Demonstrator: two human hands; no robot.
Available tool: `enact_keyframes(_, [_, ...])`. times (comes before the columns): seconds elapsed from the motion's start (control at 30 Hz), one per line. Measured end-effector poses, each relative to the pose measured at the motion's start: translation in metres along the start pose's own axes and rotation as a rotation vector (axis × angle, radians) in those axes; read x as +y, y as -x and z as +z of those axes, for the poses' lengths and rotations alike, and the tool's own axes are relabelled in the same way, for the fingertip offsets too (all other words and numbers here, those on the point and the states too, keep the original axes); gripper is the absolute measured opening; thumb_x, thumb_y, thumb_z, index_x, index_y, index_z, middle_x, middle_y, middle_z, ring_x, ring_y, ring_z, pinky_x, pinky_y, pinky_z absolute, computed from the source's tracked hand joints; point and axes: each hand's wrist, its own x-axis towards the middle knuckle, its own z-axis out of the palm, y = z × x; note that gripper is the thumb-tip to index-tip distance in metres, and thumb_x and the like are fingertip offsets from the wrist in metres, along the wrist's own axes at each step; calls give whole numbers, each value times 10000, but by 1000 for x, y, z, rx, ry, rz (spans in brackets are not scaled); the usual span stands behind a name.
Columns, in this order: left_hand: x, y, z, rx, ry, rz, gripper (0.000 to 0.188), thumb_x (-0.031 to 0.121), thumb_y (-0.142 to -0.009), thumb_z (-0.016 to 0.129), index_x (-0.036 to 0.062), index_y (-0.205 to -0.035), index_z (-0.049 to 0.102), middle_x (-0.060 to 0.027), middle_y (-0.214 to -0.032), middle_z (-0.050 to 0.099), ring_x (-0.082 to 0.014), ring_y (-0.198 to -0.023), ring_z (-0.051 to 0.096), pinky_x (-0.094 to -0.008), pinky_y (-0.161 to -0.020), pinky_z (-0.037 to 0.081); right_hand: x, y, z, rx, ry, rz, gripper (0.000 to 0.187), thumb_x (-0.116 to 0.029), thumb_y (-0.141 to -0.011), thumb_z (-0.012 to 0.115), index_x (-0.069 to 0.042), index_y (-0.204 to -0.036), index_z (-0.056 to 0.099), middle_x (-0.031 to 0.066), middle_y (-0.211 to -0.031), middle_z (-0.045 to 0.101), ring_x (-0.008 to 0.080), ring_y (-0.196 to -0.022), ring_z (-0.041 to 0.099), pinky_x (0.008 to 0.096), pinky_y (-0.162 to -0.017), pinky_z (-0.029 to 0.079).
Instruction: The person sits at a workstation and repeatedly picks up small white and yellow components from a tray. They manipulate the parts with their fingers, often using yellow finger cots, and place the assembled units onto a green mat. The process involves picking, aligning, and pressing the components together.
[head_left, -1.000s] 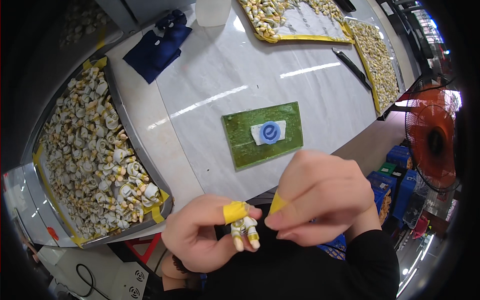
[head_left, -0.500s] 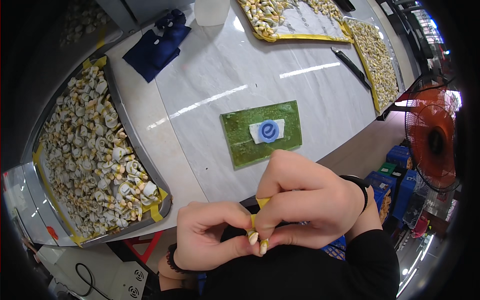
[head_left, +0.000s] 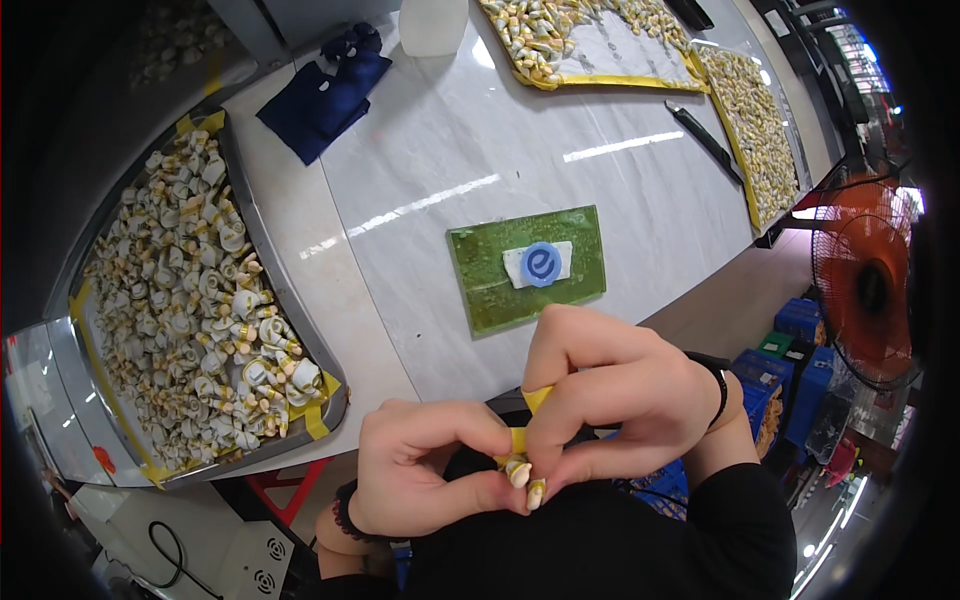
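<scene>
My left hand [head_left: 428,462] is closed, thumb and forefinger pinching a small cream piece with a yellow band [head_left: 517,472]. My right hand [head_left: 630,400] is closed beside it, its fingertips meeting the left ones. At its thumb tip a second small cream-and-yellow piece [head_left: 536,494] sticks out. A strip of yellow tape [head_left: 537,400] shows between the right fingers, and a yellow bit lies between both hands. Beyond them on the table is a green slab [head_left: 480,300] carrying a white pad [head_left: 513,268] and a round blue disc [head_left: 541,264].
At left stands a metal tray [head_left: 335,385] full of white coiled pieces with yellow bands. Two yellow-edged trays of small pieces [head_left: 620,82] [head_left: 752,205] are at the far right, near a black-handled cutter [head_left: 710,143]. Dark blue cloth [head_left: 318,110] lies far left; an orange fan [head_left: 868,285] stands right.
The whole view has shifted slightly. My hands keep nearly the same pinched pose, fingertips together, with both small pieces still at them.
</scene>
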Motion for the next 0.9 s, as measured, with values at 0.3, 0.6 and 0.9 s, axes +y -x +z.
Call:
enact_keyframes(0.3, [57,27,-17,320,-1139,428,136,77,-683,736,-16,-751,663,-111,-685,662,-192,-606,632,-279,-591,488,1,8,-1,7,128,-61,336,-261,-720,780,-83,-979,659,62,-872,482,189,-765,490,266,-639,405])
enact_keyframes(0.6, [152,71,-58,695,-2034,179,347,9,-823,555,-2,-1170,568,-194,-1169,590,-346,-1114,547,-382,-956,402,0,34,-10,327,294,12,358,-321,-621,838,-90,-859,701,41,-838,483,162,-716,488,260,-616,396])
enact_keyframes(0.9, [218,-106,-159,460,-2041,204,451,284,-792,666,53,-1172,589,-193,-943,642,-348,-833,628,-395,-777,488,-22,21,-3,248,383,-53,250,-161,-635,827,-93,-837,695,50,-850,519,163,-712,517,258,-589,404])
